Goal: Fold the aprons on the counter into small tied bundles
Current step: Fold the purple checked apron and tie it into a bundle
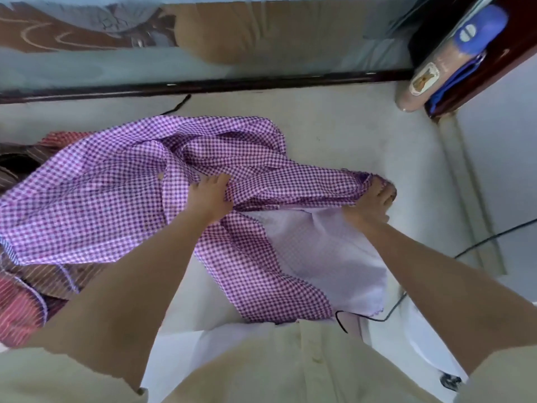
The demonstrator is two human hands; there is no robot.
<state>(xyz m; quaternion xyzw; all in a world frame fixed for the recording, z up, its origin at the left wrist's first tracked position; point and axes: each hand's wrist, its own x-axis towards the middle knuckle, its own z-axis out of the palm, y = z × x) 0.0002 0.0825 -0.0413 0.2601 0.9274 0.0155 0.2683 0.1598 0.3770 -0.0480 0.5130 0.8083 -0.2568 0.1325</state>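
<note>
Gripping the purple checked apron [96,193] with both hands, I have my left hand [210,199] closed over a bunched fold near the cloth's middle, fingers curled into the fabric. My right hand [370,202] clutches a gathered edge at the apron's right end, fingers wrapped around the bunch. The apron lies rumpled across the white counter [348,135]. Its bulk spreads to the left, a twisted band runs between my 2 hands, and a flap hangs toward me showing its pale underside [334,257]. At the left, partly under the purple cloth, lie a brown striped apron [43,274] and a red striped apron [17,312], both crumpled. A thin black cord [494,237] trails along the right side of the counter, near my right forearm. Along the far edge runs a dark wooden rail [203,85], and at the far right corner stands a package with a blue cap [453,53].
</note>
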